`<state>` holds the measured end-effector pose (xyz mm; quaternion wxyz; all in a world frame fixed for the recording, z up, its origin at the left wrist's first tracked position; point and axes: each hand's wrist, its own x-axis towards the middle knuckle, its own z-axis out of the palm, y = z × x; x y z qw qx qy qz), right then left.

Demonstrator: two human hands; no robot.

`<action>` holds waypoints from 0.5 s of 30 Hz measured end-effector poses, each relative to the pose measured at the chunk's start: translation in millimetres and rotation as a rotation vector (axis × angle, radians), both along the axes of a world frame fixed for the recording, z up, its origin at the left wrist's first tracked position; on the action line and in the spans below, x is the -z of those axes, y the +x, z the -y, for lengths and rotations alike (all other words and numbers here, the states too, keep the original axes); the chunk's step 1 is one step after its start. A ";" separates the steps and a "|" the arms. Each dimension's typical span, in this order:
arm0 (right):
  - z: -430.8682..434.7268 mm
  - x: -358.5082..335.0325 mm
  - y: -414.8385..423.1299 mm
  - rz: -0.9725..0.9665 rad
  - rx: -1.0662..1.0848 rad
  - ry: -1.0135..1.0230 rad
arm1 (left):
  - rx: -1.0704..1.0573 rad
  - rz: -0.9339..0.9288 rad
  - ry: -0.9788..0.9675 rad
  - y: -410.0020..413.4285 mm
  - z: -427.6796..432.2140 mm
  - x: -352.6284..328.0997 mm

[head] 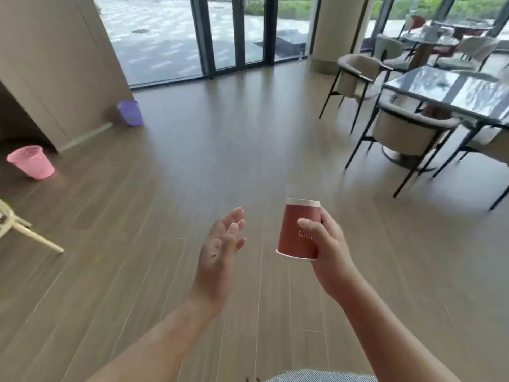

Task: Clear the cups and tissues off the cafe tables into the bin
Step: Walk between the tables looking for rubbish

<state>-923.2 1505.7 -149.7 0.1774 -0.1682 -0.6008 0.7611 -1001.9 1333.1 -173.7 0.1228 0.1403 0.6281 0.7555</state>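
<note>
**Item: one paper cup, held upside down**

- Cup (294, 230): in the air above the wood floor (214, 150), at the centre right of the view. Long axis near upright, with the wide mouth down and the narrow base up.
- Look: brick-red wall, white base band, white rolled rim.
- Writing: two short lines of pale print on the side (too blurred to read).
- Right hand (329, 244): curled round the cup, thumb across the front, other fingers hidden behind.
- Left hand (217, 257): just beside the cup and apart from it, holding nothing, fingers straight and loosely spread.
- Pink bin (33, 162): on the floor, far left.
- Purple bin (130, 113): farther back, against the wall.
- Glass-topped table (440, 86) with padded chairs (405, 130): far right.
</note>
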 end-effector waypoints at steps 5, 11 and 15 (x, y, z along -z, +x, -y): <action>26.2 7.5 -108.8 0.024 -0.151 -0.022 | -0.159 0.001 -0.008 -83.4 36.3 6.3; 28.8 27.6 -245.6 0.034 -0.284 -0.049 | -0.286 -0.022 -0.037 -195.3 42.0 19.5; 17.4 30.7 -360.0 0.022 -0.391 -0.051 | -0.385 -0.029 -0.039 -293.7 29.0 23.3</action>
